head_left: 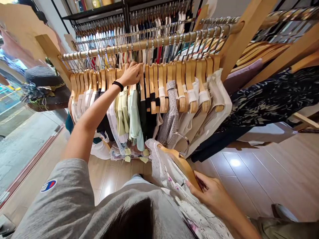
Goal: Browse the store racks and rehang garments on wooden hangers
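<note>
My left hand [133, 73], with a black band at the wrist, is up at the rack, its fingers curled over the tops of the wooden hangers [151, 83] below the rail [159, 42]. Pale green and yellow clothes [122, 114] hang just under it. Low and to the right, my right hand [210, 190] grips one end of a loose wooden hanger [178, 159]. Its metal hook [184, 142] points up, off the rail. A white floral garment [164, 166] hangs from this hanger and drapes down in front of my body.
Beige and white clothes [216, 103] fill the rack's right part. Beyond the wooden post [245, 36], a dark patterned garment [269, 99] hangs on another rack. A dark straw hat [43, 86] is at left. Another person's shoe [284, 212] shows at lower right on the tiled floor [239, 186].
</note>
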The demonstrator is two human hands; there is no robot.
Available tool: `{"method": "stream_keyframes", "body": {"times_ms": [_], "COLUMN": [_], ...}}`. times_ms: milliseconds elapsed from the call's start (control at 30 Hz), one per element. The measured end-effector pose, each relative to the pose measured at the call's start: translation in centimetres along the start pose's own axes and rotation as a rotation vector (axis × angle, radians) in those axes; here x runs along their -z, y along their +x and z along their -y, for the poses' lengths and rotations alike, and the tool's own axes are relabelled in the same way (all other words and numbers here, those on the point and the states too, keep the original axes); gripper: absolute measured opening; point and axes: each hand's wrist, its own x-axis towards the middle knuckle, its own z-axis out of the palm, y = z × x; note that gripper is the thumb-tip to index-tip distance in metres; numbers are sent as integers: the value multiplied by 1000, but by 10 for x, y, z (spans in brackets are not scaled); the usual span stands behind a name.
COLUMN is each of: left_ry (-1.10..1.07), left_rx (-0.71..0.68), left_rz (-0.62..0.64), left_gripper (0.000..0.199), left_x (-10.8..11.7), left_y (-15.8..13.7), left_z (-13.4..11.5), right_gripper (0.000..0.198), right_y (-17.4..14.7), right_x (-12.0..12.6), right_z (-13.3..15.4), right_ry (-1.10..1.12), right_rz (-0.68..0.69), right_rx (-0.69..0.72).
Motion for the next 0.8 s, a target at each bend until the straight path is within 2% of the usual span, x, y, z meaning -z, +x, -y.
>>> {"method": "stream_keyframes", "body": {"times_ms": [67, 167, 300, 467, 667, 800], "left_ry": [20, 93, 190, 205, 151, 142], "left_rx": [3, 112, 239, 233, 311, 298], "left_rz": [-62, -116, -33, 79, 84, 32], "left_gripper": [50, 43, 51, 66, 83, 74], "left_x": [10, 23, 31, 28, 20, 18], "left_y": [-11, -26, -33, -23, -18, -21], "left_z": [-2, -8, -10, -4, -11, -13], "right_gripper": [37, 41, 43, 42, 40, 41], "right_y": [-4, -6, -7, -6, -7, -9], "right_x": [-1, 0, 3, 6, 3, 0], "right_z": [-7, -11, -5, 1, 5, 6], "right_ry": [23, 51, 43, 88, 127, 138], "right_rz": [-10, -20, -76, -81, -74, -63], "right_rx": [-8, -30, -113, -133, -125, -123]}}
